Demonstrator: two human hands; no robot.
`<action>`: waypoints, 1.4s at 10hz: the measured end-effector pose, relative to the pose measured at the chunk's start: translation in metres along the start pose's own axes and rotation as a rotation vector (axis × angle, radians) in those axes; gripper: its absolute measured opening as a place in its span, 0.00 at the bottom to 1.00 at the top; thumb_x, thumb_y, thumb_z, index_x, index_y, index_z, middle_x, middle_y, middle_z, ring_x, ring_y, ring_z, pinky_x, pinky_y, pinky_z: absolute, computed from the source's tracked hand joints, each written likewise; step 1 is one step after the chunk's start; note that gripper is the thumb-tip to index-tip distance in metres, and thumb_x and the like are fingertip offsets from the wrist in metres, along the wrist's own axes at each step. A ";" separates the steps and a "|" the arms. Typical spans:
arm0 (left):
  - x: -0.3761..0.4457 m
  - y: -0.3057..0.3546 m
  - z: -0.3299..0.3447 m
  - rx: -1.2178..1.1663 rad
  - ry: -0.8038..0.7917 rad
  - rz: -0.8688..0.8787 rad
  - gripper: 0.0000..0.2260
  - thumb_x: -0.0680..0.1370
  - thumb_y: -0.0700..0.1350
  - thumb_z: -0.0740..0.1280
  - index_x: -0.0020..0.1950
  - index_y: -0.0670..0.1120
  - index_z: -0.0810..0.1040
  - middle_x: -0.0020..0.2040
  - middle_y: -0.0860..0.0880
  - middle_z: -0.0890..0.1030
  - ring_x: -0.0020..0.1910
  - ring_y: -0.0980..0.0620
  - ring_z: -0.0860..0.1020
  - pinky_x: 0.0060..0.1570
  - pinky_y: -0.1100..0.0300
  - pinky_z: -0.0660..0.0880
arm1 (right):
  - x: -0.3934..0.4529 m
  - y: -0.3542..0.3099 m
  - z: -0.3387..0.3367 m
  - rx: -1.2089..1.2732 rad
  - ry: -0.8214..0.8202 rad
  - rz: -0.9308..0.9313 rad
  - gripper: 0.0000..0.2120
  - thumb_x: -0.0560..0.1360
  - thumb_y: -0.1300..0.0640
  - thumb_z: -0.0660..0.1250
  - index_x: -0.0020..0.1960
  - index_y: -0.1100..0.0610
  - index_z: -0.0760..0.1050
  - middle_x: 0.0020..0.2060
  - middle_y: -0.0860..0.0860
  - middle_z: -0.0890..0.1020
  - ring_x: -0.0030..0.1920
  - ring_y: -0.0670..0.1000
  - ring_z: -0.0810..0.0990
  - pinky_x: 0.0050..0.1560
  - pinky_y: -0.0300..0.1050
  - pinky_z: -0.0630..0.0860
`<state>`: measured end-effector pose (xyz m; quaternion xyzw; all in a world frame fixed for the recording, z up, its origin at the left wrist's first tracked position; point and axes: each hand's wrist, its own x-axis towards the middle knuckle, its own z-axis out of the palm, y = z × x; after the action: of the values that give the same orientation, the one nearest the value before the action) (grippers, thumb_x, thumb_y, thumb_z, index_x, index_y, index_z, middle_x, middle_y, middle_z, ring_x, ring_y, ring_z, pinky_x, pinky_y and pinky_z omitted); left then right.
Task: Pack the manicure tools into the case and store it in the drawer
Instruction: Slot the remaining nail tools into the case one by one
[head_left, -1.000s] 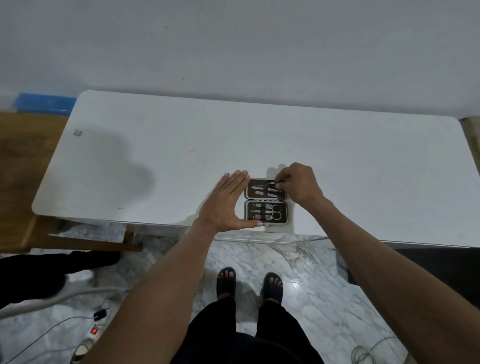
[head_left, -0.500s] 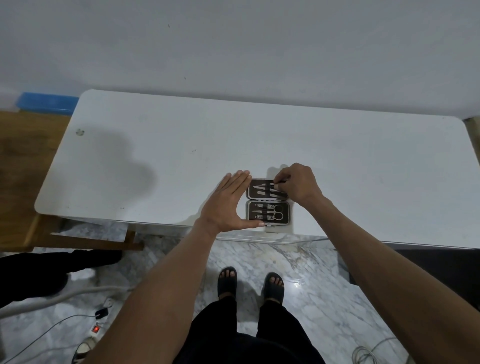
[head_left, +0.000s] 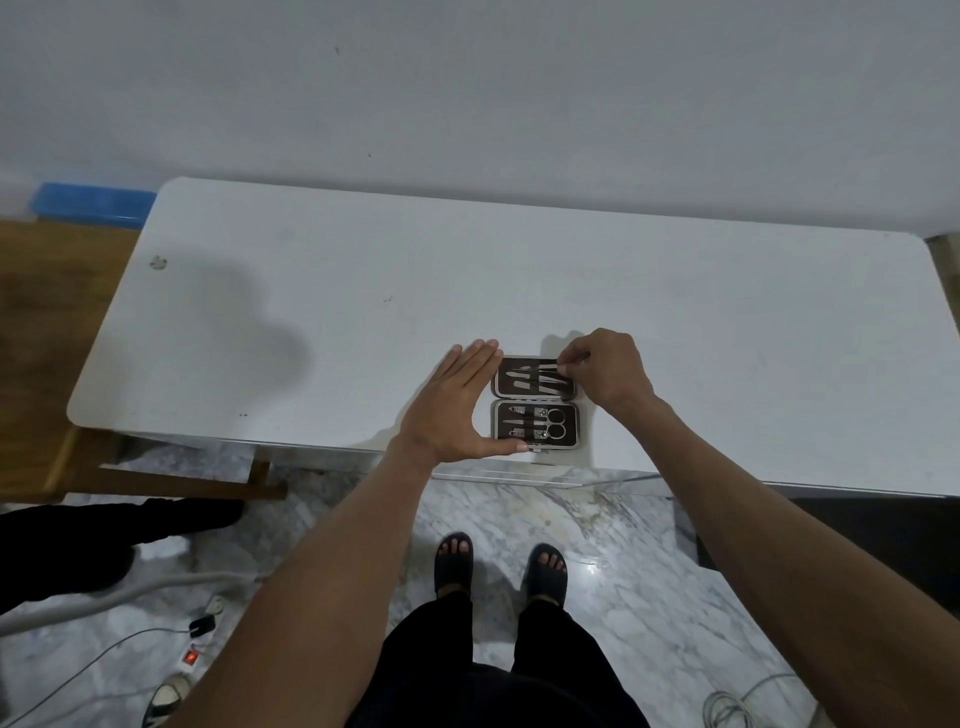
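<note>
The manicure case (head_left: 535, 404) lies open on the white counter (head_left: 519, 291), a little right of the frame's centre and close to the counter's near edge. Its two dark halves sit one above the other. The upper half holds a row of slim metal tools (head_left: 530, 378); the lower half holds small scissors (head_left: 550, 423) and a few more pieces too small to name.

The left hand (head_left: 457, 410) rests flat against the case's left side, fingers straight and together along the upper half, thumb stretched under the lower edge. The right hand (head_left: 605, 371) is at the upper right corner of the case, fingertips curled and pinching something thin at the tools' right ends; just what it holds I cannot tell.

Lower down, sandalled feet (head_left: 498, 566) stand on the marble floor (head_left: 623, 571). A power strip (head_left: 192, 657) with a red light lies at lower left, and a blue box (head_left: 91, 203) sits at the far left edge.
</note>
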<state>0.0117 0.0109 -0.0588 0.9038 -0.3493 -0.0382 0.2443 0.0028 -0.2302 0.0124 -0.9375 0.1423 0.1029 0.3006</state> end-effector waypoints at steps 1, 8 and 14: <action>0.000 0.000 0.000 0.005 -0.003 0.001 0.57 0.69 0.79 0.66 0.84 0.39 0.61 0.85 0.45 0.60 0.85 0.50 0.55 0.84 0.46 0.52 | 0.000 -0.001 0.001 -0.002 -0.004 0.004 0.03 0.72 0.60 0.73 0.45 0.55 0.85 0.39 0.48 0.80 0.42 0.47 0.77 0.45 0.39 0.69; -0.001 0.000 0.000 -0.016 0.007 0.004 0.57 0.69 0.78 0.68 0.84 0.39 0.62 0.85 0.44 0.61 0.85 0.50 0.56 0.84 0.44 0.54 | -0.006 -0.006 0.006 -0.284 0.016 -0.118 0.08 0.77 0.58 0.63 0.49 0.54 0.81 0.47 0.53 0.79 0.54 0.55 0.73 0.42 0.47 0.71; -0.001 0.000 0.000 -0.013 0.009 0.006 0.57 0.69 0.78 0.67 0.84 0.39 0.62 0.85 0.44 0.61 0.85 0.50 0.56 0.84 0.44 0.54 | -0.007 -0.010 0.008 -0.310 0.108 -0.127 0.06 0.75 0.56 0.65 0.48 0.53 0.81 0.45 0.52 0.80 0.53 0.55 0.73 0.41 0.46 0.71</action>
<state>0.0108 0.0111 -0.0588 0.9013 -0.3506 -0.0355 0.2518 -0.0014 -0.2163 0.0135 -0.9838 0.0812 0.0539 0.1504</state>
